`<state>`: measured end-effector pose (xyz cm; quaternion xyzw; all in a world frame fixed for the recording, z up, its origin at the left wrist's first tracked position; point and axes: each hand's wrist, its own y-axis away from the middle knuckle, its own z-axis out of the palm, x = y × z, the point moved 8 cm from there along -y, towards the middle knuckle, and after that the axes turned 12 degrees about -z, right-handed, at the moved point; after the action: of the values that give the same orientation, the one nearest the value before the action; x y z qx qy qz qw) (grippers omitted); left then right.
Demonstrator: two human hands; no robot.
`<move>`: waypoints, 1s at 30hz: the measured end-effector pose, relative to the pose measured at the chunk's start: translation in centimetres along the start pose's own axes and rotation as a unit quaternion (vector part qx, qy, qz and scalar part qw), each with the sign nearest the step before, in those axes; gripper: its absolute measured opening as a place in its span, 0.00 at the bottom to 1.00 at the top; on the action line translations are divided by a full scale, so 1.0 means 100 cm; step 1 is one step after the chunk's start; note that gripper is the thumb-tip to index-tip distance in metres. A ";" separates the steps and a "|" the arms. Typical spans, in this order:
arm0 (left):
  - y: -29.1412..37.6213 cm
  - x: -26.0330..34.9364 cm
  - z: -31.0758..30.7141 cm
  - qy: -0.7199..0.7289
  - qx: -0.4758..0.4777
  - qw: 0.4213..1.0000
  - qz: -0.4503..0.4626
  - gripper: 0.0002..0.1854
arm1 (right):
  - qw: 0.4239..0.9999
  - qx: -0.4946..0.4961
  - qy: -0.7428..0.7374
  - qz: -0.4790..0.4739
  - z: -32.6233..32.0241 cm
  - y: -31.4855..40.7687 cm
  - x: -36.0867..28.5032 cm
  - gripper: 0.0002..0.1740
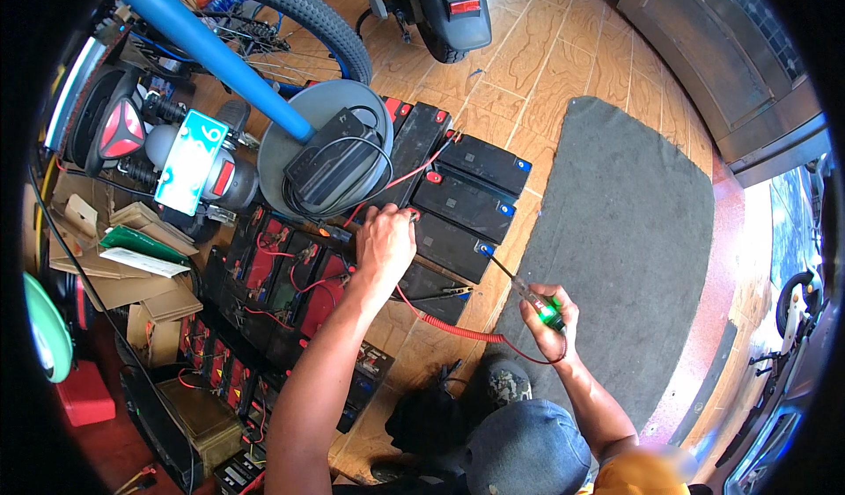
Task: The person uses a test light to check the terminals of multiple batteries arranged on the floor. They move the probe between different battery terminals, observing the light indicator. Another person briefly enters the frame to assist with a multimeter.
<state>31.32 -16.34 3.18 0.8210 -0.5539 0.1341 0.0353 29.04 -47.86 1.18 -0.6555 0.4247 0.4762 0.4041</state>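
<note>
Both my hands are over a row of black rectangular batteries. My left hand (pixel 386 241) holds a small clip at the red terminal of one black battery (pixel 449 244); the clip is mostly covered by my fingers. In my right hand (pixel 554 327) is a circuit tester (pixel 536 302) with a clear handle lit green, its probe tip at the blue terminal (pixel 485 249) of the same battery. A coiled red lead (pixel 455 327) runs from the tester's end towards my left hand. A black clip (pixel 457 291) grips near the blue terminal of the battery closest to me.
A grey round base (pixel 274 165) with a blue post bears a charger (pixel 333 158). Wired batteries (pixel 284 284) and flattened cardboard (pixel 142 274) lie left. A grey mat (pixel 620 251) lies right. Scooters and a bicycle wheel (pixel 350 36) stand beyond; a capped head is below.
</note>
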 end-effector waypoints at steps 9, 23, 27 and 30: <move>0.000 0.000 0.000 0.000 0.011 1.000 0.004 0.07 | 1.000 0.006 0.000 0.004 0.000 0.001 0.003 0.14; -0.013 0.014 -0.022 0.012 -0.026 0.999 0.029 0.08 | 0.993 0.086 -0.080 -0.002 -0.027 -0.004 -0.024 0.14; -0.037 0.027 -0.031 0.071 0.013 0.996 0.056 0.11 | 0.987 0.132 -0.095 -0.013 -0.043 -0.017 -0.035 0.15; -0.055 0.030 -0.019 0.044 -0.001 0.998 0.046 0.10 | 0.989 0.128 -0.071 -0.028 -0.037 -0.039 -0.025 0.14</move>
<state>37.11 -16.53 6.33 0.7879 -0.5892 0.1708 0.0542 33.30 -49.68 4.86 -0.5743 0.4342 0.4517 0.5269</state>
